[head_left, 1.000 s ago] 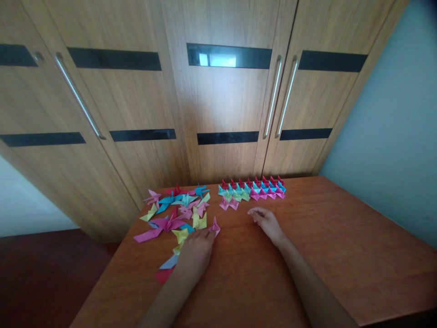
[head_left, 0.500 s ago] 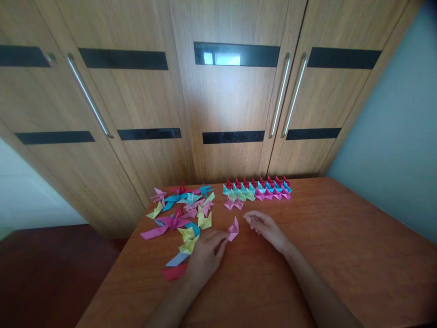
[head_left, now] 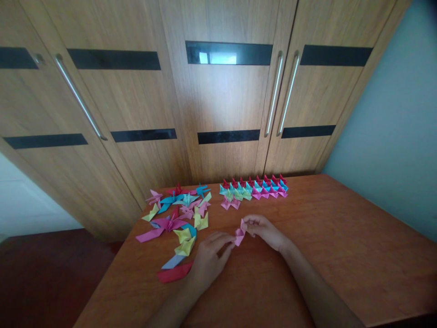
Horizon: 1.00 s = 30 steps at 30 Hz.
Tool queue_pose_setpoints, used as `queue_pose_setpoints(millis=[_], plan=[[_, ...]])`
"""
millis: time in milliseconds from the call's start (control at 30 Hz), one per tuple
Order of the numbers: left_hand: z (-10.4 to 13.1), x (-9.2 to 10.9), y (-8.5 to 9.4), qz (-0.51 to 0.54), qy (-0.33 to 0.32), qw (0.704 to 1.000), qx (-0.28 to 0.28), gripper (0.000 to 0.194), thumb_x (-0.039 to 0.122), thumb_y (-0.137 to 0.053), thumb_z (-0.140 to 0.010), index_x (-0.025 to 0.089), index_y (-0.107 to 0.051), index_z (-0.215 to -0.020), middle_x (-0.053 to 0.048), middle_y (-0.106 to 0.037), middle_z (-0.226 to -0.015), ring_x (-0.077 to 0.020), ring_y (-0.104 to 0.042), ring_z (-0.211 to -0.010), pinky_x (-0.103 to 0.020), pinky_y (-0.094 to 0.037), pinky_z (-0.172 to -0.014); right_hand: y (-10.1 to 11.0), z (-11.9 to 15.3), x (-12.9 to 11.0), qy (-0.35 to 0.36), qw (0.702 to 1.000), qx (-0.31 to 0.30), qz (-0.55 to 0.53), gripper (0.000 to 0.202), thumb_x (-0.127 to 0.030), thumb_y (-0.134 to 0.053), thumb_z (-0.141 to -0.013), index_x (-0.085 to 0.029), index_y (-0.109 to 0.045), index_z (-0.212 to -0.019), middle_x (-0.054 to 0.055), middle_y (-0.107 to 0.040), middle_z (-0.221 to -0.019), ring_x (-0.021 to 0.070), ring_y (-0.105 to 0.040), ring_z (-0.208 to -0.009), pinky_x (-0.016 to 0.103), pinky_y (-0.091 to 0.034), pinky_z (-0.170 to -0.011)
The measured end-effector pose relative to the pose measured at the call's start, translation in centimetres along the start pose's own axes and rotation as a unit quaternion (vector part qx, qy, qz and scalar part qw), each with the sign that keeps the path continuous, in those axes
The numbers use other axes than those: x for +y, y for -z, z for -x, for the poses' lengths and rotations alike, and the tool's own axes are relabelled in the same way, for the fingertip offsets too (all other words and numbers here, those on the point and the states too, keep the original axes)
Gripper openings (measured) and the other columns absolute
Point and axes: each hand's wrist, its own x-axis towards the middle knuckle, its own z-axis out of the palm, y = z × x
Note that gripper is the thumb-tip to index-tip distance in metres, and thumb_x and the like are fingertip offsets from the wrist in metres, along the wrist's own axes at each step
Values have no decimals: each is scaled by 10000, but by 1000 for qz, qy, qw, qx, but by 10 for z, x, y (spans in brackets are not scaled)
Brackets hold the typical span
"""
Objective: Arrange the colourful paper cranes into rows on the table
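A wood-fronted wardrobe (head_left: 225, 100) stands behind the brown bench (head_left: 341, 237), with a pale blue-green wall (head_left: 385, 150) at the right. On the left of the bench lies a loose spread of folded papers: a magenta paper bird (head_left: 170, 223), yellow pieces (head_left: 185, 247), and a red folded strip (head_left: 175, 272) nearest the person. Beside them the left hand (head_left: 207, 259) is nearly closed, pinching the left side of a small pink folded piece (head_left: 239, 234) between thumb and fingertips. Beyond that piece, two pink pieces (head_left: 230, 203) sit side by side in front of close-set rows of folded papers (head_left: 254, 187) in red, blue, green and magenta. The right hand (head_left: 262, 229) has just closed in on the pink piece and appears to pinch its right side with curled fingers, so it is now held from both sides; whether it touches the bench is unclear.
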Motion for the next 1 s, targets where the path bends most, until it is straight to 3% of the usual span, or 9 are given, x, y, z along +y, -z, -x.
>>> queue_pose_setpoints(millis=[100,200,300,367,467,633,1000], plan=[[-11,3,-5,-14,8,1000,-10,136,164,-551,-856,221,-642,-940,-13,-692,-917,-139,-633,-848,-244,-487,-797,4,-3,4,-4,999,38,-5,310,-477,-585,-778,-174,-643,-809,-10,-579,-651,88,-424,-537,215,-334,-515],[-31,4,-12,-59,16,997,-45,145,148,-537,-859,213,-639,-940,-12,-690,-937,-140,-631,-867,-245,-480,-817,16,-9,15,3,987,155,48,273,-435,-530,-794,-182,-629,-780,-20,-550,-598,103,-446,-524,218,-346,-512],[-58,3,-24,-161,14,980,-114,183,136,-486,-881,196,-635,-967,-35,-684,-937,-157,-627,-890,-263,-481,-827,31,-12,27,17,946,275,173,215,-353,-500,-783,-193,-643,-775,5,-621,-684,137,-532,-606,241,-398,-597],[-76,2,-34,-248,15,955,-162,217,115,-452,-887,181,-628,-995,-59,-676,-947,-177,-624,-913,-286,-485,-828,37,-13,32,5,916,307,258,202,-313,-488,-782,-205,-659,-786,17,-663,-750,158,-580,-674,247,-406,-644],[-98,0,-50,-316,20,927,-199,262,59,-431,-871,160,-616,-1028,-93,-666,-970,-204,-623,-937,-322,-494,-823,39,-11,33,-30,887,299,352,203,-279,-473,-802,-229,-668,-777,13,-679,-741,161,-606,-697,233,-391,-641],[-116,-7,-70,-338,25,916,-214,282,10,-421,-852,113,-622,-1021,-138,-666,-963,-231,-626,-949,-363,-492,-846,32,-9,26,-68,861,271,426,188,-258,-475,-827,-245,-660,-797,4,-676,-727,144,-599,-672,215,-348,-596],[-128,-14,-77,-367,53,905,-210,254,-3,-439,-834,72,-639,-971,-181,-670,-943,-251,-647,-893,-357,-519,-788,29,-8,19,-91,851,251,452,184,-246,-486,-836,-236,-666,-803,19,-667,-737,156,-576,-682,238,-302,-566]])
